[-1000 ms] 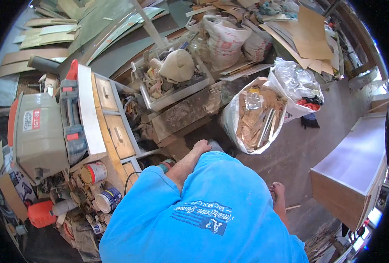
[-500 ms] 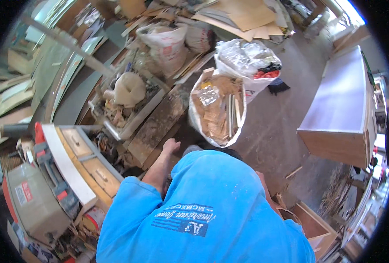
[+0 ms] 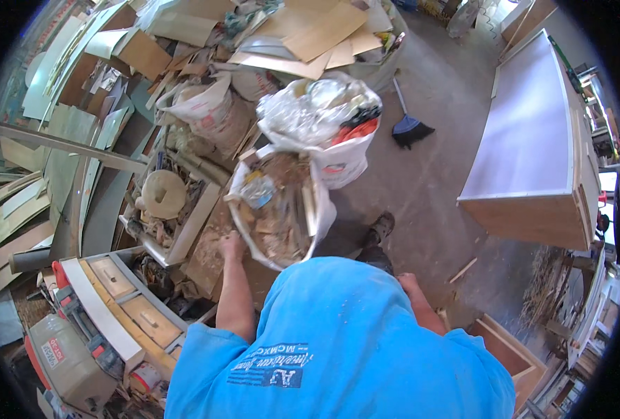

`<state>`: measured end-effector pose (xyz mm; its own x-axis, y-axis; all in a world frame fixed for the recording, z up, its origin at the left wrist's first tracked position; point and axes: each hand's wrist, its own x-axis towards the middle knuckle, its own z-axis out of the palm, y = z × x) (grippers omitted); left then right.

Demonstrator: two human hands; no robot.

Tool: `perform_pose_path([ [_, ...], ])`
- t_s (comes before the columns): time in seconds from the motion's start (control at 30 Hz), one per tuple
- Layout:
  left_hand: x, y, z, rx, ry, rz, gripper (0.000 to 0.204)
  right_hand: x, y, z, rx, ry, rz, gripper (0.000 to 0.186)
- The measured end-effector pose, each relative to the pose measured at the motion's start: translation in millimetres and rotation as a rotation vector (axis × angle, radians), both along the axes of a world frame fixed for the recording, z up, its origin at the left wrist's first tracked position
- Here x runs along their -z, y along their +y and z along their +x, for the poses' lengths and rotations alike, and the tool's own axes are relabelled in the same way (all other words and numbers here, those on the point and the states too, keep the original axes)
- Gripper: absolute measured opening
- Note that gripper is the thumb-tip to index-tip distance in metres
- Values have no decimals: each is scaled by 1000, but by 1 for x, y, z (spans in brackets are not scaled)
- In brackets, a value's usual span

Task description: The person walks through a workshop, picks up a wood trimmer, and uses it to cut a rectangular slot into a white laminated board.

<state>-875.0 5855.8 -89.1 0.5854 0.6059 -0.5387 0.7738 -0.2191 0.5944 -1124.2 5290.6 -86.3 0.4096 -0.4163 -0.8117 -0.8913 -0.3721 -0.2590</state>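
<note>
My left hand (image 3: pixel 231 246) reaches forward beside the left side of a white sack (image 3: pixel 325 218). Its fingers point away and are blurred, so I cannot tell whether they are closed or touching anything. Wood shavings (image 3: pixel 271 234), thin wood strips (image 3: pixel 303 216) and a crumpled piece of clear plastic (image 3: pixel 257 190) fill the sack. My right hand (image 3: pixel 409 281) is low by my right leg, its fingers mostly hidden. Behind the first sack stands another white sack (image 3: pixel 341 167), heaped with clear plastic wrap (image 3: pixel 310 112) and some red and black material (image 3: pixel 357 126).
A blue and black broom (image 3: pixel 411 130) lies on the floor (image 3: pixel 439 188). To the right is a large wooden cabinet (image 3: pixel 519 220) with a white panel. Sheet offcuts (image 3: pixel 310 31) pile up at the back. At left are a tool case (image 3: pixel 72 359) and wooden drawers (image 3: pixel 146 321).
The view has shifted, and the sacks now sit further left. My left arm stretches further forward, alongside the sack. My right hand, my shoe and the whole broom head have come into sight.
</note>
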Motion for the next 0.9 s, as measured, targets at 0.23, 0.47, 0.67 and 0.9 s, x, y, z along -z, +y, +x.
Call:
perform_pose_path([
  [0.23,-75,-157,58,-302,-195,782,25,-17,-225,109,362,-116,143,18],
  [0.47,-86,-387,130,149,-417,827,16,-36,-401,189,362,-281,-12,13],
  [0.67,-75,-557,139,738,-466,509,16,9,-432,180,393,-404,116,6],
  [0.9,-25,-638,215,1037,167,289,42,62,-447,110,106,-156,223,22],
])
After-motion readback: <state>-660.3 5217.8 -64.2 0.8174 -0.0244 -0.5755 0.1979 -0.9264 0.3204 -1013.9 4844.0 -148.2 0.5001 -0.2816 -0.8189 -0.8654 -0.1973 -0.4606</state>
